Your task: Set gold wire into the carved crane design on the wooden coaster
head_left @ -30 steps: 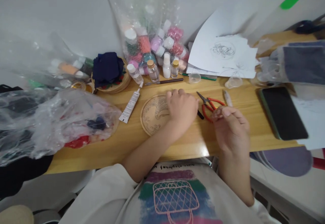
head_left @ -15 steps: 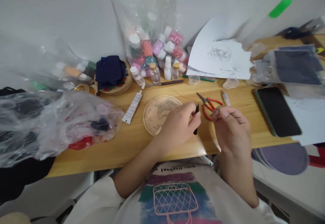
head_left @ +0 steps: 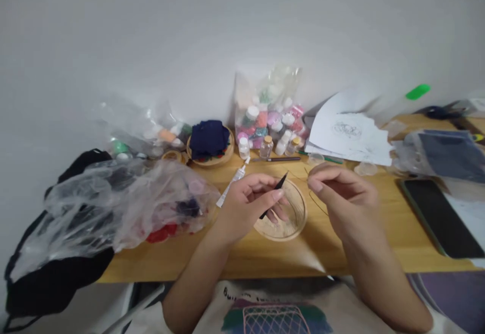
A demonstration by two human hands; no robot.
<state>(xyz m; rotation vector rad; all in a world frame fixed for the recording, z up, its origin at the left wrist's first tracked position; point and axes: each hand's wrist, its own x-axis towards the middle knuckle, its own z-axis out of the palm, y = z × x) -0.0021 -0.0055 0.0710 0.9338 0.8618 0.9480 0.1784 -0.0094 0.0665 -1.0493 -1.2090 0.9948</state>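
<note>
Near frame centre we've got the left hand (head_left: 248,205) pinching slim black tweezers (head_left: 274,194) mid-shaft, light, stiff, sharp-tipped, and the right hand (head_left: 339,190), fingers pressed on a thin springy wire (head_left: 316,203), w/ the wooden disc (head_left: 290,220) behind.

Beyond the left hand, a white glue tube (head_left: 232,188) lies on the wooden table (head_left: 265,258), with small capped bottles (head_left: 267,146) and a clear bag of bead jars (head_left: 267,111) farther back. Left of that hand sits a crumpled plastic bag (head_left: 125,207). Right of the right hand lies a dark phone (head_left: 439,218); sketched paper sheets (head_left: 350,132) rest behind it.
</note>
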